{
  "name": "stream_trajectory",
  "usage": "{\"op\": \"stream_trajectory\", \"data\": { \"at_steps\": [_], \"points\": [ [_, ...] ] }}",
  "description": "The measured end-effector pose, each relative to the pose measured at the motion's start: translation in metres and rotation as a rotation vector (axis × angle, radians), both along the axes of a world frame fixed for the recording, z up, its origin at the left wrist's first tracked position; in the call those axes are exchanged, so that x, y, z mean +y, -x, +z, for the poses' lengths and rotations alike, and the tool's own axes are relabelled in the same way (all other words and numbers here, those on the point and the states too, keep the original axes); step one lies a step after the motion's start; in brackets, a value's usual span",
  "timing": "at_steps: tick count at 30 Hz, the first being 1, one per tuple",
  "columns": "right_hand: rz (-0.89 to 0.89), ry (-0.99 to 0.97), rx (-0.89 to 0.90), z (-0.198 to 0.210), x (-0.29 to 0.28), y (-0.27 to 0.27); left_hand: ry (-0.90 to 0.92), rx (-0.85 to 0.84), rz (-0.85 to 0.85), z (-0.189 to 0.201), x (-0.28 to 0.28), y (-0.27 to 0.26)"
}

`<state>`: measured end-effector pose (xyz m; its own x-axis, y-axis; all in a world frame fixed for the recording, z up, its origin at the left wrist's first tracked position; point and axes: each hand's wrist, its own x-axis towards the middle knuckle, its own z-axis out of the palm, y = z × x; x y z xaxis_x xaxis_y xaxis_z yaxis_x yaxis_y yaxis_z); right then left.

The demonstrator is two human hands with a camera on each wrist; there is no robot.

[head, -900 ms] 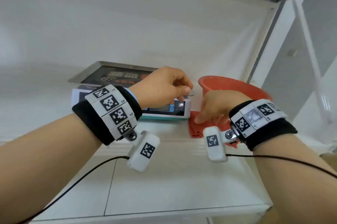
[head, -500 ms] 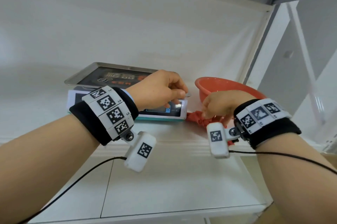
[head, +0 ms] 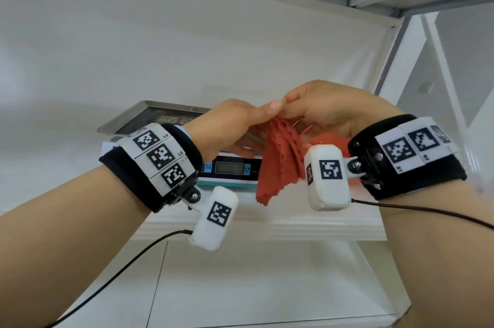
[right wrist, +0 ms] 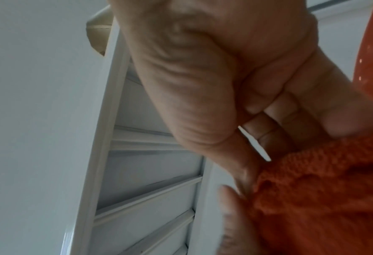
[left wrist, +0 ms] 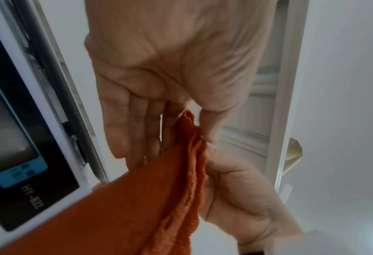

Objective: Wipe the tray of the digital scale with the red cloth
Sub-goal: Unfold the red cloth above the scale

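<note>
Both hands, left hand and right hand, pinch the red cloth with their fingers, hanging at 3 o'clock from the scale tray; next, I think, bunch it and rub the tray.

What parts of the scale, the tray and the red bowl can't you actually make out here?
- Tray: in the head view the left hand covers its near right part; whether it is dirty cannot be told.
- Scale display: digits too dim in the head view, blurred in the left wrist view.
- Red bowl: mostly hidden behind the right hand and red cloth.
</note>
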<state>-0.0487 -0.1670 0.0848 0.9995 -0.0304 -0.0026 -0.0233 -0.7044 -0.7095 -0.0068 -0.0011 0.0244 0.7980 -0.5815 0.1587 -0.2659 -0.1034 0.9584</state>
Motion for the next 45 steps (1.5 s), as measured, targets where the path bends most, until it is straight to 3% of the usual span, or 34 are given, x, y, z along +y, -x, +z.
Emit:
{"op": "stream_trajectory", "data": {
  "at_steps": [10, 14, 22, 25, 28, 31, 40, 42, 45],
  "points": [
    [0.125, -0.543, -0.112, -0.006, 0.000, -0.017, 0.320, 0.098, 0.117, 0.024, 0.015, -0.007],
    [0.070, -0.758, -0.177, -0.001, 0.001, -0.019, 0.460, 0.221, 0.135, 0.038, 0.022, -0.012],
    [-0.048, -0.955, -0.159, 0.007, -0.004, -0.028, 0.574, 0.364, 0.151, 0.055, 0.023, -0.006],
    [-0.033, -1.057, -0.112, 0.003, -0.012, -0.030, 0.578, 0.354, 0.170, 0.058, 0.019, -0.005],
    [0.054, -1.013, -0.134, -0.003, -0.012, -0.027, 0.568, 0.342, 0.158, 0.060, 0.010, -0.001],
    [0.024, -1.035, -0.165, -0.005, -0.020, -0.028, 0.526, 0.302, 0.197, 0.060, 0.006, -0.002],
    [0.051, -1.159, -0.167, 0.006, -0.028, -0.039, 0.352, 0.057, 0.663, 0.057, 0.014, -0.026],
    [0.089, -1.165, -0.147, 0.010, -0.021, -0.042, 0.307, 0.072, 0.587, 0.058, 0.014, -0.029],
    [0.184, -1.149, -0.151, 0.016, -0.006, -0.051, 0.193, 0.184, 0.283, 0.065, 0.017, -0.028]
  ]
}}
